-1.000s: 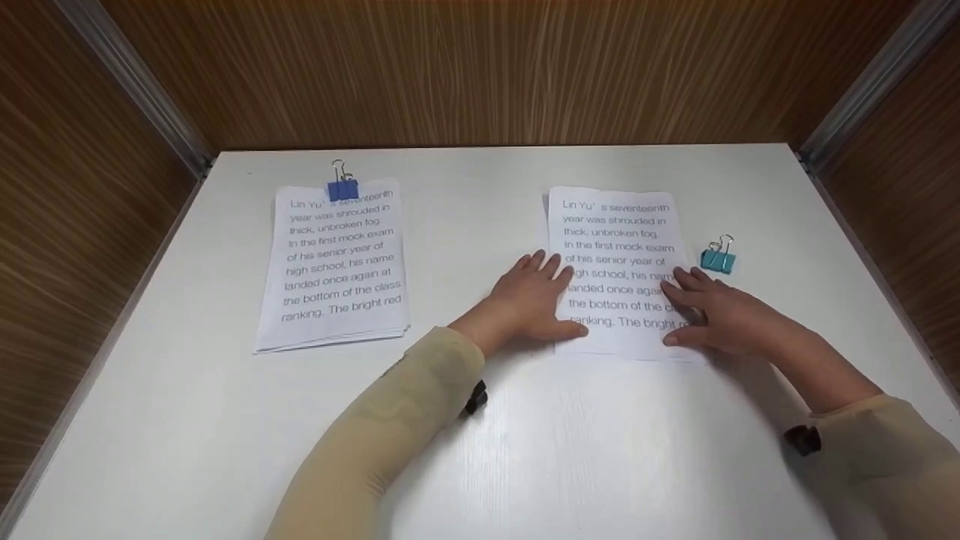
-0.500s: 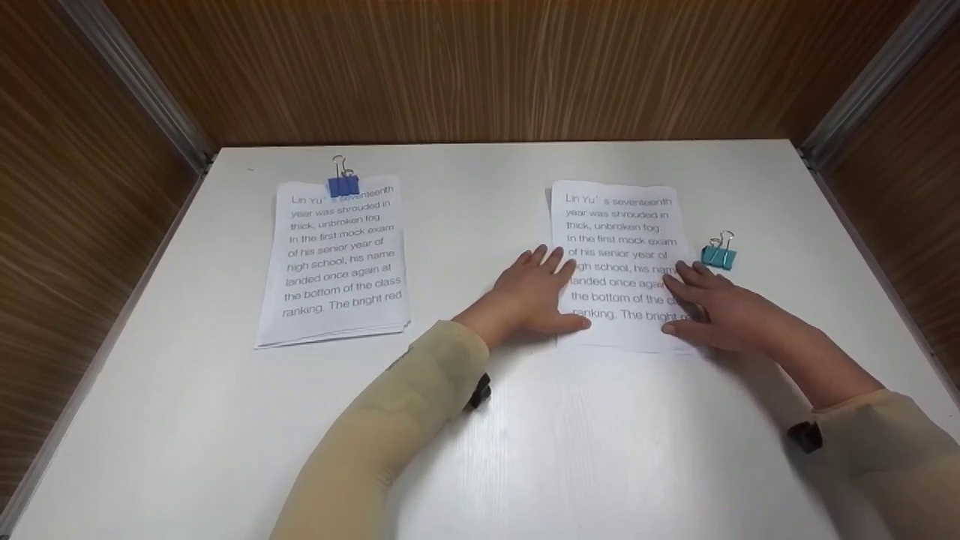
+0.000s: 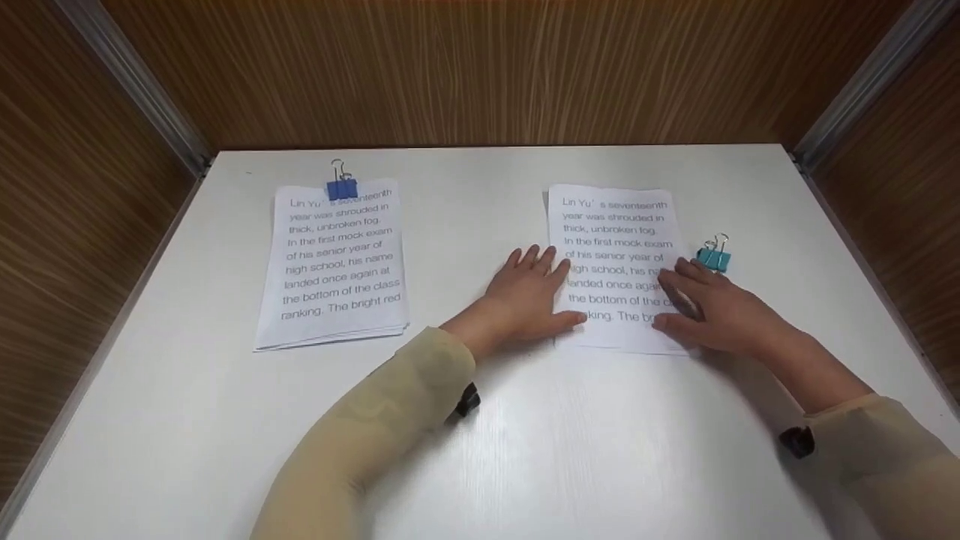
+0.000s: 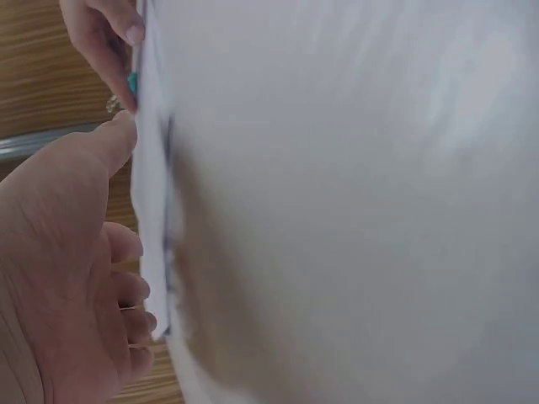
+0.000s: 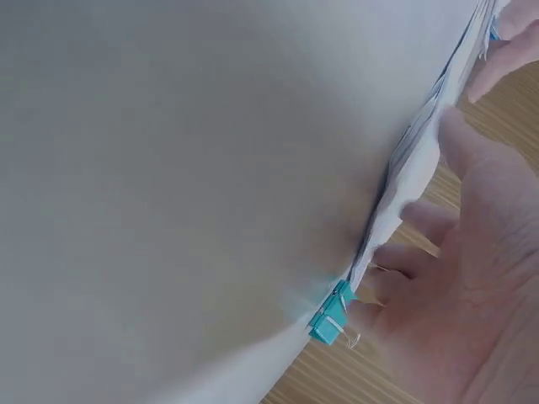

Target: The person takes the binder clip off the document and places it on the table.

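Observation:
A stack of printed paper sheets (image 3: 615,232) lies on the right half of the white table. My left hand (image 3: 525,292) rests at its left edge, fingers spread and thumb over the lower left corner. Along the right edge lies my right hand (image 3: 720,307), its fingertips and thumb on the top sheet. A teal binder clip (image 3: 714,259) sits just beyond the right hand's fingers, beside the stack; the right wrist view also shows this teal clip (image 5: 331,316) close to the fingers. Sheet edges (image 5: 413,160) look slightly uneven there.
On the left half of the table (image 3: 480,450) lies a second printed paper stack (image 3: 337,262), with a blue binder clip (image 3: 343,187) on its top edge. Wood-grain panels (image 3: 480,75) rise behind and at both sides.
My right hand has shifted slightly left over the right edge of the stack, its thumb covering more print. The left hand stays at the left edge. The head view has shifted slightly.

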{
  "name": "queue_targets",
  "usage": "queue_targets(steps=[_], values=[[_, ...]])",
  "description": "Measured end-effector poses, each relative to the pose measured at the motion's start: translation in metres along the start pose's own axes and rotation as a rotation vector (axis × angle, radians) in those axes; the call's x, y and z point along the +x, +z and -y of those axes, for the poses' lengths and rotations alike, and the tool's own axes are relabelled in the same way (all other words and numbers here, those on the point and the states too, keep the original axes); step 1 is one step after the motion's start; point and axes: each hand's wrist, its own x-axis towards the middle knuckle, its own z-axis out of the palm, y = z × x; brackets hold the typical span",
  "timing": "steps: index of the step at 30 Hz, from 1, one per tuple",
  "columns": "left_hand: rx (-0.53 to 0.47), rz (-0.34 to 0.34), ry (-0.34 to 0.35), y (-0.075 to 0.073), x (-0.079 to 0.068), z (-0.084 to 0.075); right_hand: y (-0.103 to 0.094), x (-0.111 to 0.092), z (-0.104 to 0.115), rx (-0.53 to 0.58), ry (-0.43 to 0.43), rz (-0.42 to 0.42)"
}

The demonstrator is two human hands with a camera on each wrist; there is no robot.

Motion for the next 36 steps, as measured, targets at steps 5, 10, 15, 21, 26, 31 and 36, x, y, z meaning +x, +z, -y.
queue_targets(steps=[5, 10, 15, 21, 26, 31, 36], values=[[0.029, -0.042, 0.024, -0.016, -0.026, 0.02, -0.003, 0.003, 0.02, -0.005, -0.039, -0.142], [0.007, -0.083, 0.007, -0.025, -0.064, 0.059, -0.002, 0.013, 0.056, -0.02, -0.082, -0.179], [0.0, -0.122, -0.063, -0.027, -0.1, 0.103, 0.006, 0.03, 0.093, -0.019, -0.15, -0.179], [-0.048, -0.153, -0.171, -0.025, -0.144, 0.154, 0.02, 0.053, 0.144, -0.01, -0.286, -0.205], [-0.052, -0.171, -0.219, -0.018, -0.172, 0.184, 0.03, 0.074, 0.185, -0.019, -0.361, -0.165], [-0.02, -0.177, -0.245, -0.011, -0.194, 0.205, 0.043, 0.093, 0.218, -0.092, -0.423, -0.106], [-0.003, -0.143, -0.273, -0.004, -0.207, 0.22, 0.057, 0.106, 0.249, -0.153, -0.464, -0.024]])
